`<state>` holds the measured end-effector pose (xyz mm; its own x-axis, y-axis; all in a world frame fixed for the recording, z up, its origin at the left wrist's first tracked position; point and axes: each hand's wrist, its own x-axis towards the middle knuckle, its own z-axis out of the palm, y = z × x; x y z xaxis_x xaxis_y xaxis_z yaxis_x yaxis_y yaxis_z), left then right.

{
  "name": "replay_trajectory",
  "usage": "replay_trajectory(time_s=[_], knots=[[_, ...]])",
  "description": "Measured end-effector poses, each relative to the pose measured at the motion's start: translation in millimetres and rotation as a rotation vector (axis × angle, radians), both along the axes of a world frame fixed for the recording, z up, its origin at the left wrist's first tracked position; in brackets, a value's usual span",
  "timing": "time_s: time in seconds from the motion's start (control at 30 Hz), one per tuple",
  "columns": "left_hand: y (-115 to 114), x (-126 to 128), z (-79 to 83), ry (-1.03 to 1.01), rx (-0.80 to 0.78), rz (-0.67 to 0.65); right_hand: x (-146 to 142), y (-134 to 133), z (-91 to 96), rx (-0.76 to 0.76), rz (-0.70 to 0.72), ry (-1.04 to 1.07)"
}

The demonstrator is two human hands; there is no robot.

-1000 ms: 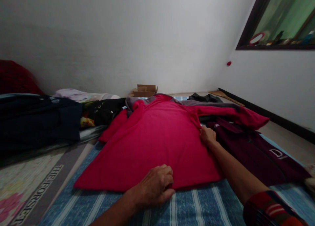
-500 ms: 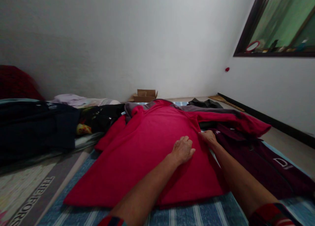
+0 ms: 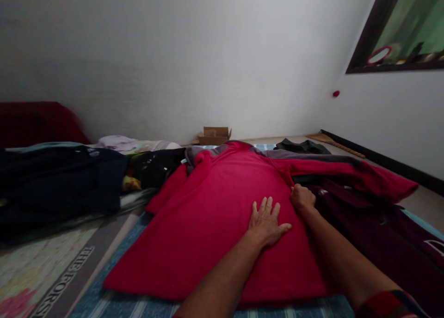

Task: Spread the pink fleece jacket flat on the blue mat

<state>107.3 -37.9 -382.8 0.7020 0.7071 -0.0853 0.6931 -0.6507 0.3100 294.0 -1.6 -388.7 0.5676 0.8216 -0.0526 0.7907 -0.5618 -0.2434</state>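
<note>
A bright red fleece top [image 3: 215, 202] with grey shoulders lies spread flat on a blue striped mat [image 3: 114, 302]. My left hand [image 3: 266, 221] rests flat on the fabric, fingers stretched out and slightly apart. My right hand [image 3: 302, 198] sits just to its right, at the top's right edge under the sleeve, with fingers curled and pinching the red cloth. The right sleeve [image 3: 364, 172] stretches out to the right over a dark maroon garment [image 3: 381, 235].
A pile of dark clothes [image 3: 58, 179] lies at the left, with a lettered rug [image 3: 52, 267] in front. A small cardboard box [image 3: 215, 135] stands by the back wall. Black clothing [image 3: 301, 146] lies behind the top. A dark-framed window [image 3: 398, 36] is at the upper right.
My left hand came off the top's bottom hem, moved forward onto its middle and spread flat beside my right hand. My right hand stayed at the right edge.
</note>
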Motion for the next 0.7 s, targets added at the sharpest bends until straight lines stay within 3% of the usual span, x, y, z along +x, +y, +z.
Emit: replay_trajectory(time_s=[0.23, 0.37, 0.53, 0.6, 0.7], knots=[[10.9, -14.5, 17.8, 0.011, -0.079, 0.004, -19.9, -12.0, 16.4, 0.058, 0.083, -0.162], [42.8, -56.8, 25.7, 0.062, 0.054, 0.208, -37.1, -25.2, 19.8, 0.130, 0.288, -0.223], [85.7, -132.9, 18.6, 0.167, 0.194, 0.592, -43.4, -38.9, -7.0, 0.154, 0.483, -0.219], [92.1, -153.5, 14.5, 0.163, 0.226, 0.614, -40.3, -40.8, -20.1, 0.178, 0.499, -0.227], [92.8, -161.1, 14.5, 0.140, 0.235, 0.656, -35.9, -40.4, -32.5, 0.243, 0.500, -0.230]])
